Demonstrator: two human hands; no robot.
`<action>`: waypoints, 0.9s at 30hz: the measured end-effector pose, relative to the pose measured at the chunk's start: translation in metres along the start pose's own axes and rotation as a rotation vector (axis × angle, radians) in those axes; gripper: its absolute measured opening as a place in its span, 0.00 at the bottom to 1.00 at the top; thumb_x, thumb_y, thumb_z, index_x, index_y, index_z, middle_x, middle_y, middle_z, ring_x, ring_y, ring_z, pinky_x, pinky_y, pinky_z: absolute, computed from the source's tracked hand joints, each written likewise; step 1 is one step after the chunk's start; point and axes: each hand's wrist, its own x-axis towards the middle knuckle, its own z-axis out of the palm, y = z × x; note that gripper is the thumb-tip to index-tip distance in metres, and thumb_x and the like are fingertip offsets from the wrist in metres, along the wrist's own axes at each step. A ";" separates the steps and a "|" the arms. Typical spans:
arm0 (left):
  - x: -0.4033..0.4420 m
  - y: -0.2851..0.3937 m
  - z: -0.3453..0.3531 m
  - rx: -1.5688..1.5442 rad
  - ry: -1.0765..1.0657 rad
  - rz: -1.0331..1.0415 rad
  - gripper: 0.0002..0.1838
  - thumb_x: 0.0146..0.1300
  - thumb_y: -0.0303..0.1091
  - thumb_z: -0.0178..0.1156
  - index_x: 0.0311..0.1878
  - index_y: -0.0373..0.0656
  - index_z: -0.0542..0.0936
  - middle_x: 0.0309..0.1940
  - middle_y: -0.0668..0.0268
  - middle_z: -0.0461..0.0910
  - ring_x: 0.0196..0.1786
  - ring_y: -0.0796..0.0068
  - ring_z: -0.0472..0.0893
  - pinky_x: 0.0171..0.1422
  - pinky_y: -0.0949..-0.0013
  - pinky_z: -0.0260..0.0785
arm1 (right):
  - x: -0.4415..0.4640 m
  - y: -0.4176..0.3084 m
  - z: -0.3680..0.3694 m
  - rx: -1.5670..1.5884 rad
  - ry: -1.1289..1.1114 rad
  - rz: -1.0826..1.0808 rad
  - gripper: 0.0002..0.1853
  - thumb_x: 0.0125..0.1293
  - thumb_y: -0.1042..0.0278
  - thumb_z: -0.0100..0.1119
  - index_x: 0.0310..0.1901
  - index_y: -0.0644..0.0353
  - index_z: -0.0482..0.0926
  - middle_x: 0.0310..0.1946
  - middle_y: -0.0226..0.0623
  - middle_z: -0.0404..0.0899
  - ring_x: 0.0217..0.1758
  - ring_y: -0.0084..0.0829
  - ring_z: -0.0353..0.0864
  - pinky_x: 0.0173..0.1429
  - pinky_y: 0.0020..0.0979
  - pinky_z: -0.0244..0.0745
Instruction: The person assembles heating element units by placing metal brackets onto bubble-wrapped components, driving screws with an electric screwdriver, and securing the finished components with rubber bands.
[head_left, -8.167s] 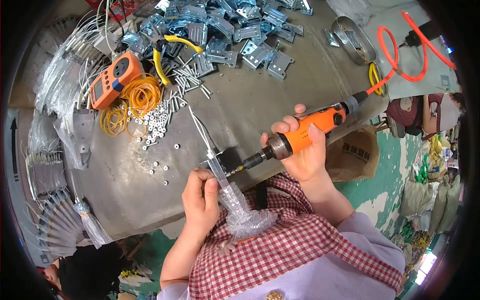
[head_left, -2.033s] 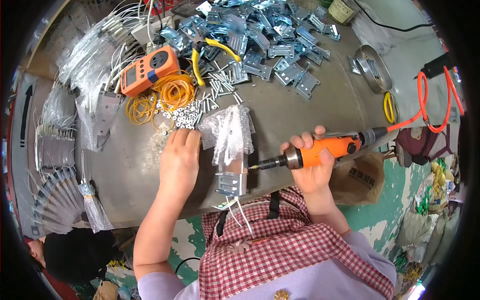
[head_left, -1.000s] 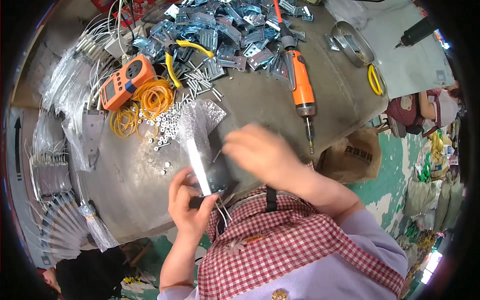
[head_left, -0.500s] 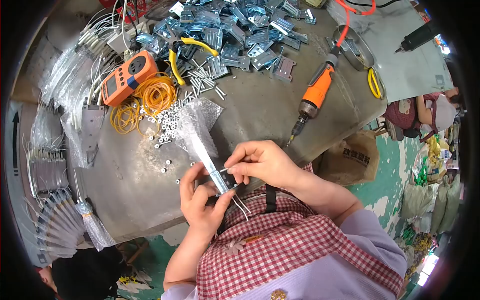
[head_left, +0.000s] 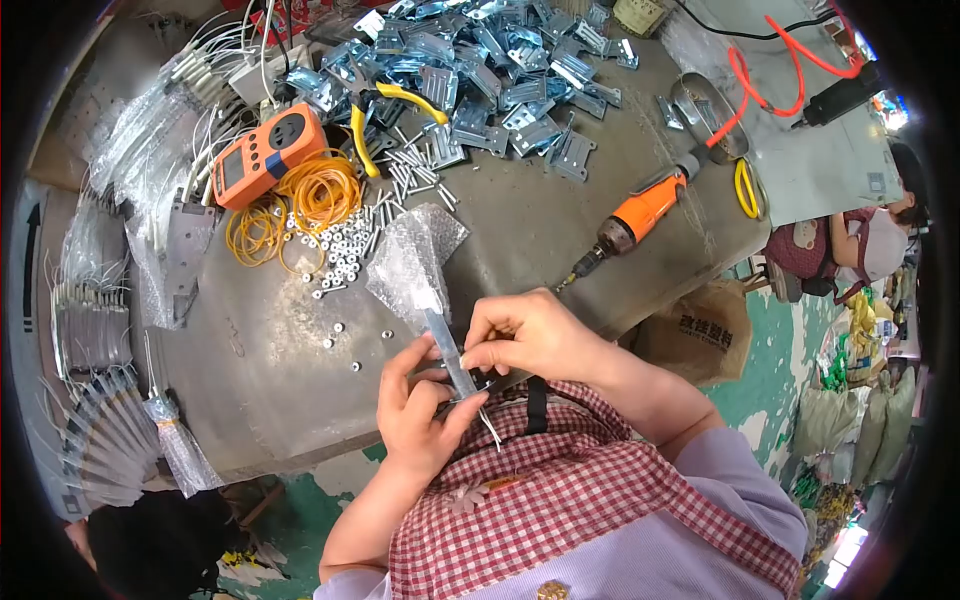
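My left hand (head_left: 422, 408) grips a narrow grey metal strip (head_left: 447, 350) with thumb and fingers, just above the apron. Bubble wrap (head_left: 410, 265) covers the strip's far end, and thin white wires (head_left: 490, 428) come out of its near end. Thumb and fingertips of my right hand (head_left: 530, 335) are pinched together against the strip's right side. The thin screw seen there earlier is now mostly hidden by the fingers. A small dark part (head_left: 484, 380) shows under the right fingertips. Loose screws (head_left: 412, 170) and small white-rimmed nuts or spacers (head_left: 340, 250) lie beyond the strip.
Blue-silver metal brackets (head_left: 500, 75) are piled at the back, with yellow-handled pliers (head_left: 365, 120) nearby. An orange meter (head_left: 268, 155) and yellow rubber bands (head_left: 320, 188) lie left. An orange power screwdriver (head_left: 640, 215) on a red coiled cord lies right. Bubble-wrapped wired parts (head_left: 160, 140) line the left side.
The strip has turned and moved slightly right and nearer with both hands. The right fingertips have closed in on its side, covering the screw. The view has shifted a little.
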 end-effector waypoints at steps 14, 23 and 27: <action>0.000 0.005 0.002 0.074 0.061 -0.016 0.17 0.39 0.31 0.73 0.25 0.40 0.70 0.42 0.56 0.73 0.45 0.61 0.73 0.45 0.65 0.67 | -0.025 -0.004 -0.113 -0.840 1.216 0.290 0.47 0.55 0.45 0.60 0.68 0.56 0.46 0.44 0.55 0.77 0.45 0.53 0.77 0.47 0.44 0.70; 0.002 0.004 -0.011 0.019 -0.048 -0.046 0.14 0.44 0.31 0.70 0.27 0.38 0.72 0.41 0.55 0.74 0.38 0.65 0.76 0.40 0.68 0.69 | -0.003 0.036 -0.074 -0.089 1.052 -0.479 0.43 0.53 0.73 0.60 0.68 0.56 0.47 0.53 0.41 0.67 0.57 0.36 0.69 0.58 0.39 0.67; 0.024 -0.008 -0.035 0.216 0.009 0.026 0.09 0.47 0.26 0.65 0.32 0.39 0.76 0.34 0.61 0.76 0.36 0.63 0.77 0.38 0.67 0.70 | -0.022 0.034 -0.071 1.074 0.250 -0.489 0.37 0.54 0.66 0.60 0.65 0.54 0.54 0.51 0.43 0.70 0.59 0.43 0.67 0.59 0.57 0.64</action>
